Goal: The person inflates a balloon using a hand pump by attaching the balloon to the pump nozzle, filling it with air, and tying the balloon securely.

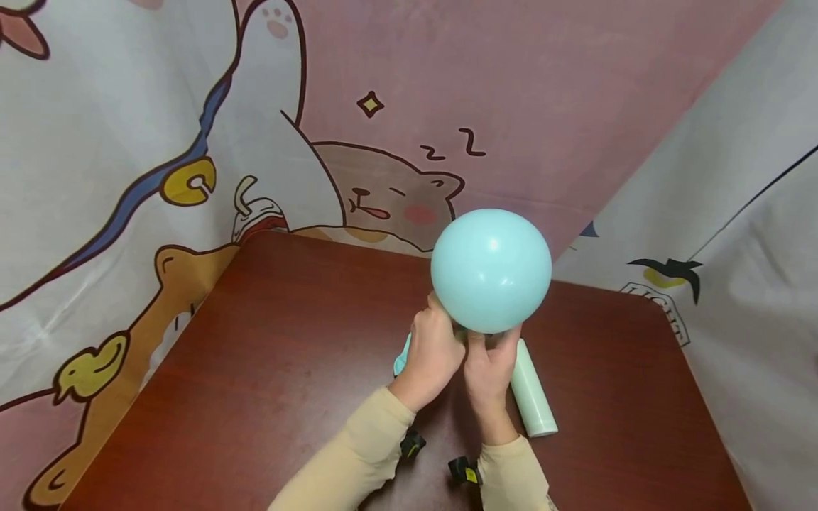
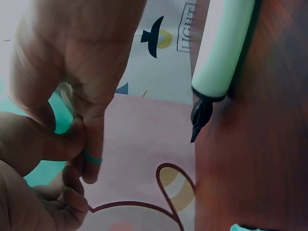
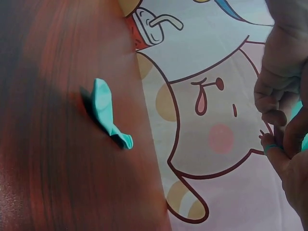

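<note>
The round, light blue balloon (image 1: 491,270) is full of air and held up above the surface (image 1: 287,355), beyond the hands as seen from the head, overlapping the surface's far edge in that view. Its neck end is down between the two hands.

The left hand (image 1: 434,351) has a closed grip there, its fingers bent and its thumb and fingertips pinching at the neck. The right hand (image 1: 492,365) is right beside it, also with a closed grip on the balloon's neck end; the thumb lies up against the underside of the balloon. A thin teal band (image 2: 92,158) loops round one finger of the right hand. The exact hold of each finger is partly hidden.

A limp teal balloon (image 3: 105,106) lies on the surface, to the left of the left hand. A pale green pump (image 1: 533,390) with a black nozzle (image 2: 201,114) lies on the surface just to the right of the right hand, its nozzle toward the far edge.

Both arms wear beige sleeves (image 1: 348,454), with a small black and yellow object (image 1: 412,444) at each cuff. Behind the surface hangs a cartoon-printed cloth (image 1: 543,106) showing a sleeping bear.
</note>
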Motion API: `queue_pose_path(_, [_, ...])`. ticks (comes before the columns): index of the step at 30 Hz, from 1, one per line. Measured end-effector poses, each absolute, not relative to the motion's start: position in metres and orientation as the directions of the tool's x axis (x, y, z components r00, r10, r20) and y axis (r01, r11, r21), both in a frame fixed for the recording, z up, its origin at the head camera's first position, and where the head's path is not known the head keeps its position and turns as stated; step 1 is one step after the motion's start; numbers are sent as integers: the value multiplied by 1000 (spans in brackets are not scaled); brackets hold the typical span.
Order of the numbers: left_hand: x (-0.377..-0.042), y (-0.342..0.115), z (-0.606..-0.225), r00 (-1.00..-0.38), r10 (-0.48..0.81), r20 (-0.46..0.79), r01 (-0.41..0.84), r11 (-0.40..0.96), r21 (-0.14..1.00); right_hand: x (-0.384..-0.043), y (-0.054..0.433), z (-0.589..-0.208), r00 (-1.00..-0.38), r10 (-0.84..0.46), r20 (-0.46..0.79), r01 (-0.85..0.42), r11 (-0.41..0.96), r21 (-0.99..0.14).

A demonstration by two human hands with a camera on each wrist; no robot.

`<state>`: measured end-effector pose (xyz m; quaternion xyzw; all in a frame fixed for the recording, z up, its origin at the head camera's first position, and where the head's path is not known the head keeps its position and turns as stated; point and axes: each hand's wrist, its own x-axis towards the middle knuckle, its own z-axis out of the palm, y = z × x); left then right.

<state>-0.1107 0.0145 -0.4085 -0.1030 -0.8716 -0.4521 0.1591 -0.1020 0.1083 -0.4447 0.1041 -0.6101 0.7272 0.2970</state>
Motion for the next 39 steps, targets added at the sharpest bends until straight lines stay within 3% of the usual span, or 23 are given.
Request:
queue_pose_path(5, [-112, 12, -405, -921, 51, 387, 335, 612, 716, -102, 106, -446, -788, 290, 543, -581, -61, -811])
queue_pose_path(12, [-116, 10, -406, -938, 72, 339, 317, 572, 756, -103, 107, -443, -764, 306, 569, -614, -71, -786])
queue_pose_path(21, [-115, 11, -427, -911, 28, 410, 378, 451, 809, -104, 107, -442, -825, 358, 438, -527, -207, -824])
queue_pose_path(28, [-110, 21, -448, -893, -188, 409, 388, 137, 911, -106, 102, -439, -836, 376, 401, -525, -329, -785])
queue_pose_path(31, [-109, 24, -450, -888, -225, 401, 395, 70, 916, -105, 101, -439, -838, 378, 394, -521, -337, -784])
queue_pose_path(39, [-105, 24, -443, -872, -171, 458, 411, 252, 876, -103, 100, -441, -823, 390, 413, -528, -259, -809])
